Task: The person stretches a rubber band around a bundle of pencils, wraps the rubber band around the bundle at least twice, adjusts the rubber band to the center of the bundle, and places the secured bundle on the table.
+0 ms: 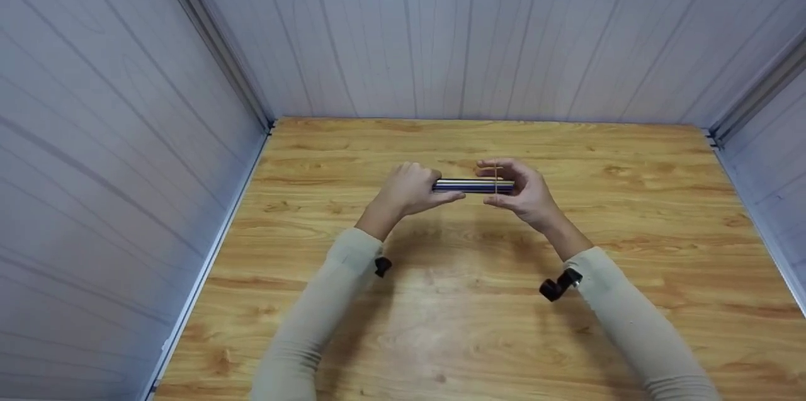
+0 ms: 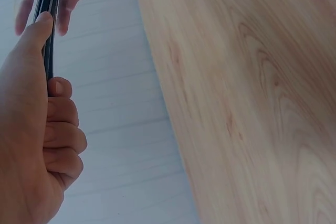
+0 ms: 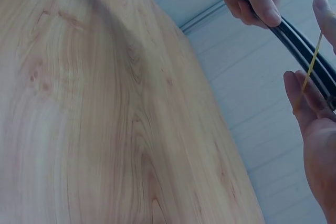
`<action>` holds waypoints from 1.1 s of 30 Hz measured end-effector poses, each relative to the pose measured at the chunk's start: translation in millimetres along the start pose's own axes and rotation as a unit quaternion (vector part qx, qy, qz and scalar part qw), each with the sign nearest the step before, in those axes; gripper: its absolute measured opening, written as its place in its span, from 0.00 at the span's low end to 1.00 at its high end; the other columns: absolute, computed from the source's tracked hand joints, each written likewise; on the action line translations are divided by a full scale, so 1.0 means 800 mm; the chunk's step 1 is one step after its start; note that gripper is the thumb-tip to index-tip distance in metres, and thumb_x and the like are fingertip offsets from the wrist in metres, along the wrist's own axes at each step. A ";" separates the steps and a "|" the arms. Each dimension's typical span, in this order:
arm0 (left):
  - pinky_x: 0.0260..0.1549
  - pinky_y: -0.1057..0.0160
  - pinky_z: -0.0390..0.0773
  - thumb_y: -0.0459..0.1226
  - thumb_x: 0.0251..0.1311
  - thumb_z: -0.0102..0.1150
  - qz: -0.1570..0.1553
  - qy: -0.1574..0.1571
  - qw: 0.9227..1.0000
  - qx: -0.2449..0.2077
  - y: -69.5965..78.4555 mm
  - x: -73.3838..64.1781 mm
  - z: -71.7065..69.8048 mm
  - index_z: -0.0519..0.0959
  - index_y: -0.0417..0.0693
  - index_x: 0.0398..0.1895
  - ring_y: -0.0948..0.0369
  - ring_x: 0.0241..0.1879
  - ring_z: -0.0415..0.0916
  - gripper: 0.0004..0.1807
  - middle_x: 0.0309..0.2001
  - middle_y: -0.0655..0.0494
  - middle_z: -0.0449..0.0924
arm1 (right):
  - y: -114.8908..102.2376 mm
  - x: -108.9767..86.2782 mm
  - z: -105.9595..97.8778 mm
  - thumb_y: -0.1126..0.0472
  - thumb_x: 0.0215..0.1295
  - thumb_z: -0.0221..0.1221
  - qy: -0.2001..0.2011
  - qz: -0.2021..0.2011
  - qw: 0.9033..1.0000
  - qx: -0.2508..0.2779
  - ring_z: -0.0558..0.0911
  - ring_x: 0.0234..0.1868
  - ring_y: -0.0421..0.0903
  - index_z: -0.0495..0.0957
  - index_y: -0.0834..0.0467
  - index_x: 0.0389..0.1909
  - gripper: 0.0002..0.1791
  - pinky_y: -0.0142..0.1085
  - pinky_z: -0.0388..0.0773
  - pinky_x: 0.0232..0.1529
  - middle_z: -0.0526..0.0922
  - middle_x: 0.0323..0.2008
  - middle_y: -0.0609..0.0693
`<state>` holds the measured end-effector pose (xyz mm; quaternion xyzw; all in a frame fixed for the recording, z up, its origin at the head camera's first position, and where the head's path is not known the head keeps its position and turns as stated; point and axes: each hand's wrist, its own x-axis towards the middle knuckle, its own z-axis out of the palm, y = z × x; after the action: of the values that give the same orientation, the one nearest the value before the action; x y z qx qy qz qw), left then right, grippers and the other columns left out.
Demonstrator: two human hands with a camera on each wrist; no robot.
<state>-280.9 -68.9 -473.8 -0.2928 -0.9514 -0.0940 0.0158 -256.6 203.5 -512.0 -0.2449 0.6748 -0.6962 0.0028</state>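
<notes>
My left hand (image 1: 408,190) grips one end of a bundle of slim, dark, shiny pen-like sticks (image 1: 466,186), held level above the table. In the left wrist view its thumb lies along the sticks (image 2: 49,51) and the fingers curl below. My right hand (image 1: 527,193) is around the other end, thumb and fingers spread apart. A thin yellowish rubber band (image 3: 313,64) is stretched between them, crossing the bundle near that end. The sticks' far tips are partly hidden by the right hand, and their exact kind and number cannot be made out.
A wood-grain table (image 1: 434,319) lies beneath both hands. Pale panelled walls (image 1: 441,29) stand behind it and at both sides. Small black camera mounts (image 1: 557,286) hang from the sleeved wrists.
</notes>
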 end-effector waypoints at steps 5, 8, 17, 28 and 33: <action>0.27 0.61 0.66 0.70 0.76 0.59 0.013 0.002 1.000 0.004 -0.001 -0.002 0.007 0.80 0.50 0.28 0.61 0.23 0.66 0.35 0.22 0.60 0.71 | -0.001 0.001 0.005 0.80 0.66 0.72 0.002 -0.008 1.000 -0.023 0.90 0.65 0.40 0.82 0.74 0.67 0.28 0.29 0.90 0.55 0.92 0.64 0.47; 0.28 0.61 0.67 0.70 0.76 0.59 0.016 -0.001 1.000 0.007 -0.002 -0.004 0.010 0.80 0.50 0.27 0.61 0.24 0.67 0.35 0.22 0.60 0.71 | 0.000 0.002 0.005 0.79 0.68 0.71 -0.006 -0.003 1.000 -0.023 0.91 0.64 0.39 0.83 0.76 0.64 0.23 0.30 0.90 0.56 0.93 0.61 0.40; 0.30 0.62 0.67 0.71 0.78 0.56 0.026 -0.052 0.998 -0.012 -0.002 -0.012 0.027 0.75 0.52 0.23 0.63 0.23 0.62 0.36 0.19 0.63 0.63 | -0.008 0.011 0.002 0.74 0.69 0.72 -0.034 -0.018 0.999 0.005 0.92 0.63 0.40 0.88 0.73 0.58 0.17 0.37 0.89 0.63 0.94 0.58 0.40; 0.28 0.62 0.67 0.71 0.80 0.53 -0.026 -0.065 0.997 -0.030 -0.002 -0.012 0.039 0.71 0.54 0.21 0.64 0.20 0.60 0.37 0.17 0.63 0.60 | -0.023 0.014 0.013 0.80 0.70 0.68 -0.055 -0.072 0.996 0.002 0.91 0.63 0.35 0.84 0.78 0.59 0.18 0.31 0.88 0.61 0.93 0.58 0.41; 0.22 0.64 0.64 0.70 0.80 0.53 -0.089 -0.071 0.992 -0.059 -0.003 -0.008 0.041 0.72 0.55 0.20 0.64 0.17 0.59 0.37 0.16 0.63 0.61 | -0.026 0.008 0.024 0.78 0.62 0.74 -0.072 -0.130 0.988 -0.037 0.91 0.64 0.36 0.89 0.70 0.59 0.23 0.27 0.88 0.57 0.92 0.60 0.44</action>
<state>-275.9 -68.5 -507.4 -0.2134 -0.9652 -0.1301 -0.0771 -249.2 185.4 -491.1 -0.3795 0.6607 -0.6459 -0.0481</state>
